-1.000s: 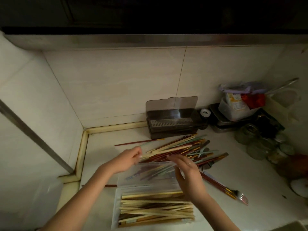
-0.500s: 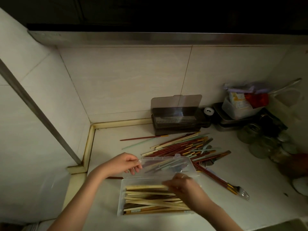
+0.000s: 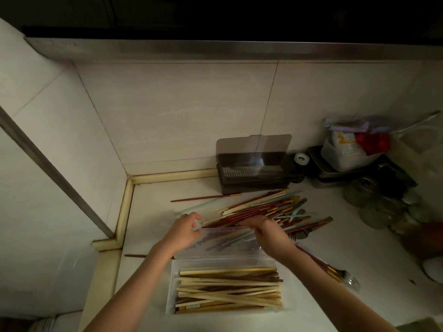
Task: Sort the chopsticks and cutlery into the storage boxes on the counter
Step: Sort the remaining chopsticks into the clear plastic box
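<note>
A clear plastic storage box (image 3: 170, 287) near the counter's front edge holds several pale wooden chopsticks (image 3: 227, 292). Its clear lid (image 3: 223, 245) stands tipped open behind it. My left hand (image 3: 185, 232) pinches the lid's far left corner. My right hand (image 3: 269, 233), blurred, reaches over the lid, its fingers stretched onto the loose pile of red, pale and green chopsticks (image 3: 263, 208). A dark storage box (image 3: 254, 179) with its tinted lid raised stands against the back wall. A fork (image 3: 351, 281) with a red handle lies right of the clear box.
A single red chopstick (image 3: 206, 197) lies apart, left of the pile, and another (image 3: 135, 255) pokes out under my left forearm. Glass jars (image 3: 374, 202), metal trays and a tub of packets (image 3: 347, 152) crowd the right back corner. Tiled walls close in the left and back.
My right hand has left the clear box and moved up over the lid to the loose pile. The left hand has stayed at the lid's corner.
</note>
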Demonstrator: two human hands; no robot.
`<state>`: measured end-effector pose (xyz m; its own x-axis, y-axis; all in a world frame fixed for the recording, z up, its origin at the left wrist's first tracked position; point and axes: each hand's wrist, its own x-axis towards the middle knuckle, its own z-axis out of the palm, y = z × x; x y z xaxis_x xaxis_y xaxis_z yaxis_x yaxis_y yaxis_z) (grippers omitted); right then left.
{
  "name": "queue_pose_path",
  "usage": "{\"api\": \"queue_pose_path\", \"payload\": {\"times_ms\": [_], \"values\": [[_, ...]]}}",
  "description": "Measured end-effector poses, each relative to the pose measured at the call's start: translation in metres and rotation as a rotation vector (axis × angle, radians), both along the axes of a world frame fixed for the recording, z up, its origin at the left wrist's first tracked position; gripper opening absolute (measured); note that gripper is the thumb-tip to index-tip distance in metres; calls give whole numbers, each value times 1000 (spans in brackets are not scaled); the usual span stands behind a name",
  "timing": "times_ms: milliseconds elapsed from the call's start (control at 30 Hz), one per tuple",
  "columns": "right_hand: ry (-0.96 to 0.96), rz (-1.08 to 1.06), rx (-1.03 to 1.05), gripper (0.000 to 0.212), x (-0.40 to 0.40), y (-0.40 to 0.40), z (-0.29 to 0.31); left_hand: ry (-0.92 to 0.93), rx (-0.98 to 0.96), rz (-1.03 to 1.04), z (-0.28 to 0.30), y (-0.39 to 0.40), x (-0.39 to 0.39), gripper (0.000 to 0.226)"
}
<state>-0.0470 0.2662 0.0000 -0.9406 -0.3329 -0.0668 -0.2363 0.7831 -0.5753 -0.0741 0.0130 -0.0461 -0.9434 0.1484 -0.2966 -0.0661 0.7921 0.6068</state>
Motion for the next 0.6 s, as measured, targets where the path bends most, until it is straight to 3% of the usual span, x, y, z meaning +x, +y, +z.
{"api": "queue_pose_path", "payload": {"times_ms": [133, 333, 600], "values": [[-58, 14, 218, 34, -55, -4, -19, -32, -132, -9, -10, 7, -7, 43], [-93, 131, 600, 40, -99, -20, -33, -36, -159, -31, -18, 5, -9, 29], [-40, 146, 710, 35, -118, -29, -37, 21, -152, 14, -29, 5, -12, 19]]}}
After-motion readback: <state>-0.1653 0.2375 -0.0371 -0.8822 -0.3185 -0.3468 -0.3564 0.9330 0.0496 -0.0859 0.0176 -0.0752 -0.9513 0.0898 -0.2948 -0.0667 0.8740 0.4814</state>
